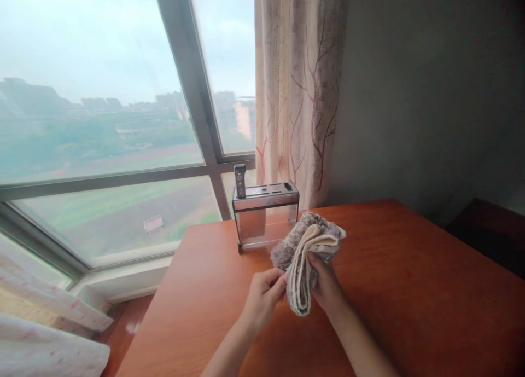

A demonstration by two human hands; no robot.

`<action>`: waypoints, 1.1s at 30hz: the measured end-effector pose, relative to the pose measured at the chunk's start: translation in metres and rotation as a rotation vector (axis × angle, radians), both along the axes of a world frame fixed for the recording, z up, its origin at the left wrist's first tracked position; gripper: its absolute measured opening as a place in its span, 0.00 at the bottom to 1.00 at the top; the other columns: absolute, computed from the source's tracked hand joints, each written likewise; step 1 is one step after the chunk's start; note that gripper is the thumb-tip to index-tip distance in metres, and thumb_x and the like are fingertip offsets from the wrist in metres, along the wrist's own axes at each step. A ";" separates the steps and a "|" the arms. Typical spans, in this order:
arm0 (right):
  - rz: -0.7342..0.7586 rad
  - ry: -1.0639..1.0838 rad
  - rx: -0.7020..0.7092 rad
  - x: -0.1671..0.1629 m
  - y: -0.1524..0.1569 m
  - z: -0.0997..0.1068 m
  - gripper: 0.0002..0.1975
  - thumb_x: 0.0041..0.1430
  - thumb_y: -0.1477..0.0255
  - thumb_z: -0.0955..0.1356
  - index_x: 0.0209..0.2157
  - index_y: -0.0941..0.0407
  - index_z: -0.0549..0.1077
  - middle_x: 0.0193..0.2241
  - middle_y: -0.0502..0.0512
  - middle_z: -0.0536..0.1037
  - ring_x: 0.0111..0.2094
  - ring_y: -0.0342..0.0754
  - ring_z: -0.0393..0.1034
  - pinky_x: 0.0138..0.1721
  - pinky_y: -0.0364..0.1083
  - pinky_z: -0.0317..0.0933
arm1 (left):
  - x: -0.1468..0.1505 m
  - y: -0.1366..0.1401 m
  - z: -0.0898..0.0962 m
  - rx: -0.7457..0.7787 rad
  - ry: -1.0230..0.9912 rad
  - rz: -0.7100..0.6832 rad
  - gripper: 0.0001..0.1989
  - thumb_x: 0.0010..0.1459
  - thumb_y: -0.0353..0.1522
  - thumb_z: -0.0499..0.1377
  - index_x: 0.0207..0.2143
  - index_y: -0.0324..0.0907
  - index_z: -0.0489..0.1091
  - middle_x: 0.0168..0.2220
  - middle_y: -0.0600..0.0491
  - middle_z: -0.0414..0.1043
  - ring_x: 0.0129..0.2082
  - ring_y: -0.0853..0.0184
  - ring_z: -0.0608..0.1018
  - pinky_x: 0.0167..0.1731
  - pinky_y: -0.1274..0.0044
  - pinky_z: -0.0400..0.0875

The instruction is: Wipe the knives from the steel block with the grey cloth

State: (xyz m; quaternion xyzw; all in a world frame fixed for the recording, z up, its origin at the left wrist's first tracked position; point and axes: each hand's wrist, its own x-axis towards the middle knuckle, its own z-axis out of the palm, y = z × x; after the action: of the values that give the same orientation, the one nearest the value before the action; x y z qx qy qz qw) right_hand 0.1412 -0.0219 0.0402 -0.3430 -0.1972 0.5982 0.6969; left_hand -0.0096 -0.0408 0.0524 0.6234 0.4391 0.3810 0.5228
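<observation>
A folded fuzzy cloth (307, 243), mottled grey-brown with cream layers along its folds, is held up over the table. My right hand (326, 281) grips it from the right, thumb pressed on the folds and the other fingers partly hidden behind it. On the other side, my left hand (266, 292) pinches the cloth's lower left edge between thumb and fingers. Just beyond the cloth stands a knife rack (266, 197) with a silver slotted top and clear sides. One dark handle (240, 181) sticks up from its left end.
The reddish-brown wooden table (205, 289) spreads under both hands. A large window (102, 174) lies to the left and ahead, with a patterned curtain (303, 92) behind the rack. A grey wall (410, 92) is at the right, and a pale curtain (45, 347) hangs at lower left.
</observation>
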 end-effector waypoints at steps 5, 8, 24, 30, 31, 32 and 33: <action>0.200 -0.008 -0.051 0.012 -0.010 -0.002 0.17 0.38 0.58 0.76 0.27 0.54 0.75 0.20 0.52 0.78 0.23 0.54 0.73 0.22 0.48 0.64 | 0.003 -0.006 0.001 -0.556 -0.344 -0.325 0.23 0.56 0.50 0.53 0.27 0.38 0.68 0.11 0.63 0.51 0.09 0.78 0.45 0.11 0.80 0.38; 0.211 0.013 -0.048 0.013 -0.009 -0.001 0.16 0.38 0.59 0.76 0.27 0.54 0.75 0.20 0.51 0.78 0.23 0.52 0.73 0.22 0.47 0.64 | 0.006 -0.006 0.000 -0.513 -0.317 -0.307 0.24 0.55 0.51 0.52 0.26 0.38 0.67 0.10 0.63 0.51 0.09 0.78 0.45 0.12 0.80 0.38; 0.125 0.019 0.044 -0.006 -0.001 0.000 0.14 0.42 0.67 0.76 0.33 0.52 0.74 0.27 0.48 0.79 0.33 0.51 0.74 0.38 0.48 0.68 | -0.012 0.004 0.002 0.414 0.474 0.108 0.17 0.62 0.39 0.49 0.22 0.41 0.64 0.21 0.54 0.65 0.23 0.70 0.67 0.25 0.79 0.56; 0.057 0.032 -0.039 0.000 0.008 -0.003 0.16 0.43 0.62 0.75 0.33 0.54 0.73 0.22 0.46 0.77 0.21 0.47 0.70 0.23 0.45 0.63 | -0.004 0.004 0.003 -0.119 0.085 -0.170 0.21 0.59 0.48 0.50 0.26 0.40 0.64 0.17 0.58 0.61 0.15 0.73 0.63 0.16 0.80 0.54; 0.035 0.042 -0.045 0.001 0.009 -0.003 0.16 0.44 0.61 0.75 0.33 0.54 0.73 0.22 0.46 0.77 0.21 0.46 0.70 0.23 0.45 0.63 | -0.006 0.005 0.002 -0.151 0.067 -0.176 0.22 0.58 0.49 0.50 0.27 0.39 0.64 0.18 0.59 0.61 0.15 0.73 0.63 0.16 0.80 0.54; 0.012 0.056 -0.049 0.004 0.011 -0.002 0.16 0.44 0.61 0.74 0.34 0.54 0.73 0.22 0.46 0.78 0.21 0.46 0.70 0.24 0.45 0.64 | -0.008 0.006 0.001 -0.174 0.056 -0.177 0.23 0.57 0.50 0.50 0.27 0.39 0.65 0.18 0.58 0.61 0.15 0.74 0.63 0.16 0.81 0.54; -0.003 0.076 -0.053 0.007 0.012 0.000 0.16 0.45 0.61 0.74 0.34 0.53 0.73 0.23 0.45 0.78 0.22 0.46 0.71 0.24 0.45 0.64 | -0.011 0.007 0.000 -0.192 0.050 -0.180 0.24 0.57 0.51 0.51 0.28 0.38 0.66 0.18 0.58 0.61 0.15 0.74 0.63 0.16 0.81 0.53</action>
State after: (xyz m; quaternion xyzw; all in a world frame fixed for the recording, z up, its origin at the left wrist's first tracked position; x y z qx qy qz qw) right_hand 0.1481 -0.0102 0.0398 -0.3387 -0.1544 0.6148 0.6953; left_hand -0.0206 -0.0337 0.0523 0.6166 0.4287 0.2731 0.6012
